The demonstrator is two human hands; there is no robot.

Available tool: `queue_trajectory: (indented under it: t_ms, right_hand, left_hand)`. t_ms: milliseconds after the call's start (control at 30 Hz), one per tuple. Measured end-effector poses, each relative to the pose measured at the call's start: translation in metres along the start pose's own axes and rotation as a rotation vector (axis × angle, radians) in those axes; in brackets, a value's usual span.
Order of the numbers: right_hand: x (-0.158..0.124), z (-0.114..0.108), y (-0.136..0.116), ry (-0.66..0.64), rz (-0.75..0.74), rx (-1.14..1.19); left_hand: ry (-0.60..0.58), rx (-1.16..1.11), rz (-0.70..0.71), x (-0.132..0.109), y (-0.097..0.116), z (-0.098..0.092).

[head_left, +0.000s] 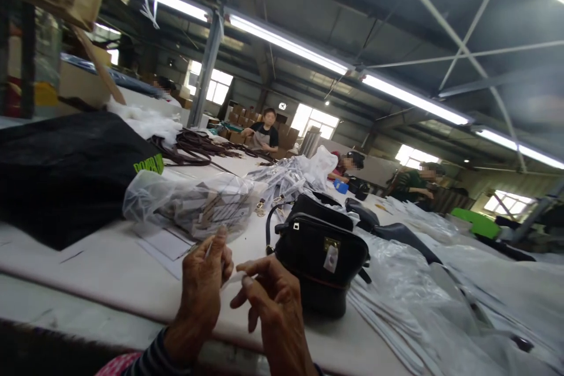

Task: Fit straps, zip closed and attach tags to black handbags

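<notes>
My left hand (203,285) is closed, its thumb pointing up, with a thin pale sliver showing beside the thumb. A thin whitish strip (232,279) stretches from it to my right hand (275,302). There the index finger and thumb pinch the strip's end, while the other fingers curl loosely. Just right of my hands, a black handbag (315,252) stands upright on the table. It has a zipped front, a gold clasp under a small clear film, and a strap on its left side.
A clear plastic bag of flat pieces (198,202) lies behind my hands, over white sheets (165,249). Black sacking (74,170) covers the left. Dark straps (194,147), white wrapped strips (286,176) and plastic film (414,282) spread across the table. Several people work farther back.
</notes>
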State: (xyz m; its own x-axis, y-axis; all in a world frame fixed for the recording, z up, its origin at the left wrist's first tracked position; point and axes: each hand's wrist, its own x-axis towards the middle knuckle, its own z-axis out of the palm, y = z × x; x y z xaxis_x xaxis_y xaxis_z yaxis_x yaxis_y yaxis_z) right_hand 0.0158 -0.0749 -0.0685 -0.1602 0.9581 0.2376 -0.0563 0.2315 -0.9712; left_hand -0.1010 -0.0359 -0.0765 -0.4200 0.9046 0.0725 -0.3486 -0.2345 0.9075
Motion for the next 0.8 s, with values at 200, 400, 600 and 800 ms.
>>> queue_trajectory:
  t_ms: [200,400,600,800]
  right_hand:
    - [0.009,-0.041,-0.03,0.139,-0.021,0.073]
    - [0.012,-0.05,-0.038,0.213,-0.006,0.151]
    - [0.013,-0.06,-0.038,0.238,-0.015,0.126]
    - [0.006,-0.061,-0.047,0.145,0.034,-0.004]
  left_hand:
    - [-0.387,-0.049,-0.167,-0.008,0.011,0.009]
    - [-0.406,0.116,-0.062,-0.02,0.014,0.029]
    - [-0.452,0.051,-0.022,-0.024,0.015,0.036]
    - [-0.425,0.11,0.014,-0.027,0.012,0.036]
